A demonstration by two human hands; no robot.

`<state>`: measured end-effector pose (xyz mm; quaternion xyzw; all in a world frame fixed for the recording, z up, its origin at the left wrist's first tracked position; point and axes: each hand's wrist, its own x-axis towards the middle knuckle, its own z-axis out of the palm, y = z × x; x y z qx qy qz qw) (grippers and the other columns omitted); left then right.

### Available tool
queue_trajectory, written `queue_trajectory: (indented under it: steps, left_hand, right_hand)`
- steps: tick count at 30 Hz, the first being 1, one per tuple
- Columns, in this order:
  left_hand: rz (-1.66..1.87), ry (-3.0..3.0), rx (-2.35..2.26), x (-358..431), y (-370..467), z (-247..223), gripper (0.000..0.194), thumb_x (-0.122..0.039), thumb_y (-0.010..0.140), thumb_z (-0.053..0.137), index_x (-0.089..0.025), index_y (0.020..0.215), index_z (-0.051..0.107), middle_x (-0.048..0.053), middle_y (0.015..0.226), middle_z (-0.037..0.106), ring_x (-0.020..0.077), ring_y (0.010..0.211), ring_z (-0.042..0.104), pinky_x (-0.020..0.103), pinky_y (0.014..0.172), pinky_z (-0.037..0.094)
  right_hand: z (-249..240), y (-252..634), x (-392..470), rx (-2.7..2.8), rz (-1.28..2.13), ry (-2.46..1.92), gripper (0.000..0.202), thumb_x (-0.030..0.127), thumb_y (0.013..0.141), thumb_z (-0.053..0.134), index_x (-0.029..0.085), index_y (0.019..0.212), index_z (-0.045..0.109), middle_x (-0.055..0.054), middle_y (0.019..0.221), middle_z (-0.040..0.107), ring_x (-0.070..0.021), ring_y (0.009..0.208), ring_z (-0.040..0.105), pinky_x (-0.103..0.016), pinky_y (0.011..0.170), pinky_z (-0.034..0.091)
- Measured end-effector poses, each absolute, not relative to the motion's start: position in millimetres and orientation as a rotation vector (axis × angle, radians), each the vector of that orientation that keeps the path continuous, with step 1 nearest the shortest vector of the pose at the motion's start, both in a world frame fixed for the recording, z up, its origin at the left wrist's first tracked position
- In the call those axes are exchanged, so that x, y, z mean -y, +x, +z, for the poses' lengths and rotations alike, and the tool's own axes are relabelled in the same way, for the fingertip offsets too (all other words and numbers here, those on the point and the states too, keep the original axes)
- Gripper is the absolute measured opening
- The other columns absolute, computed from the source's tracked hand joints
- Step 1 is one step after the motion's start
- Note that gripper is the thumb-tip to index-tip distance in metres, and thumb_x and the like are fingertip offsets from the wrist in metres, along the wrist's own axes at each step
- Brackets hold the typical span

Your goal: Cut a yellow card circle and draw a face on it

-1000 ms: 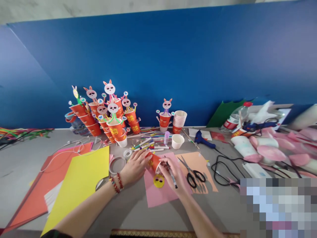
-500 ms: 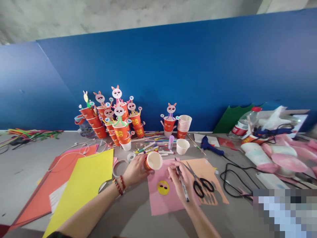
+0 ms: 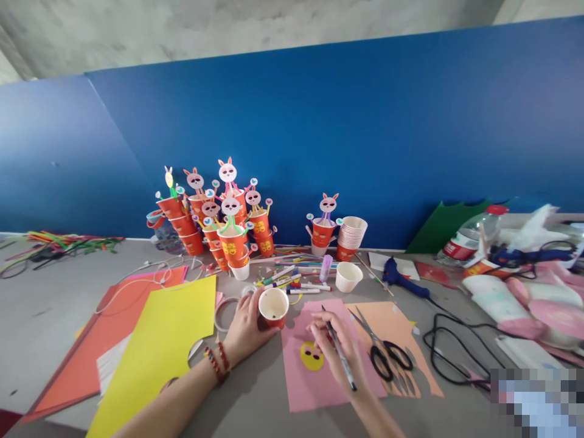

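My left hand [image 3: 249,328] is wrapped round the side of a red paper cup [image 3: 274,307], whose open white mouth faces up; a small dark spot shows inside. My right hand [image 3: 335,347] holds a black and clear pen [image 3: 340,350] over a pink paper sheet [image 3: 298,389]. On that sheet, just left of my right hand, lies a yellow round face [image 3: 311,356] with dark eyes. Black-handled scissors [image 3: 385,353] rest on orange paper [image 3: 422,371] to the right.
Red cups [image 3: 232,243] with rabbit faces stand at the back left. Markers [image 3: 292,281], a white cup [image 3: 348,277], stacked cups [image 3: 352,234] and a blue glue gun [image 3: 401,280] lie behind. Yellow paper [image 3: 168,334] is left; a bottle [image 3: 477,234] is right.
The red cup in my left hand has tipped more upright and sits slightly lower and closer to me. The whole view has shifted, so table items appear further right.
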<state>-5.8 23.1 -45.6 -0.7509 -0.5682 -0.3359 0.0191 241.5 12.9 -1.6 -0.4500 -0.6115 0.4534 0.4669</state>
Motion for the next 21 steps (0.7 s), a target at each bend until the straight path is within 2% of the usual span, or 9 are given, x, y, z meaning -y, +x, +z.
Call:
queue_trajectory:
  steps: [4, 8, 11, 17, 21]
  left_hand:
    - [-0.993, -2.26, 1.784, -23.4, -7.6, -43.7, 0.091, -0.037, 0.073, 0.079, -0.015, 0.147, 0.03, 0.018, 0.13, 0.062, 0.0368, 0.12, 0.059, 0.055, 0.104, 0.045]
    - [-0.971, -2.227, 1.801, -22.4, -10.4, -42.5, 0.087, -0.036, 0.076, 0.077, -0.014, 0.146, 0.031, 0.018, 0.124, 0.063, 0.0372, 0.116, 0.06, 0.055, 0.102, 0.046]
    - [-0.991, -2.217, 1.815, -21.1, -11.6, -41.9, 0.085, -0.037, 0.078, 0.075, -0.015, 0.147, 0.03, 0.018, 0.125, 0.062, 0.0364, 0.114, 0.061, 0.053, 0.099, 0.049]
    - [-0.983, -2.163, 1.885, -23.3, -12.6, -40.8, 0.089, -0.033, 0.075, 0.076, -0.015, 0.149, 0.03, 0.018, 0.125, 0.062, 0.038, 0.115, 0.06, 0.053, 0.098, 0.049]
    - [-1.001, -2.136, 1.976, -25.1, -14.7, -38.4, 0.093, -0.039, 0.077, 0.075, -0.017, 0.152, 0.026, 0.018, 0.133, 0.058, 0.0395, 0.12, 0.057, 0.053, 0.099, 0.047]
  right_hand:
    - [-7.6, 239.3, -15.1, 1.523, 1.124, -1.137, 0.042, 0.058, 0.09, 0.058, 0.019, 0.104, 0.062, -0.008, 0.086, 0.07, -0.0196, 0.064, 0.067, -0.029, 0.059, 0.057]
    - [-12.8, 240.8, -19.1, 1.567, 1.058, -1.145, 0.037, 0.054, 0.091, 0.059, 0.02, 0.103, 0.063, -0.009, 0.09, 0.072, -0.0222, 0.076, 0.069, -0.031, 0.069, 0.058]
    - [-8.3, 243.4, -20.2, 1.608, 1.018, -1.137, 0.033, 0.051, 0.092, 0.058, 0.02, 0.102, 0.063, -0.008, 0.09, 0.072, -0.023, 0.079, 0.07, -0.031, 0.071, 0.057]
    - [12.6, 256.2, -14.0, 1.994, 0.933, -1.135, 0.018, 0.035, 0.095, 0.055, 0.024, 0.108, 0.061, -0.008, 0.1, 0.072, -0.0232, 0.088, 0.07, -0.034, 0.078, 0.056]
    - [5.7, 269.7, -10.8, 2.25, 0.788, -1.125, 0.028, 0.024, 0.089, 0.061, 0.027, 0.117, 0.059, -0.007, 0.106, 0.071, -0.0251, 0.096, 0.069, -0.036, 0.081, 0.056]
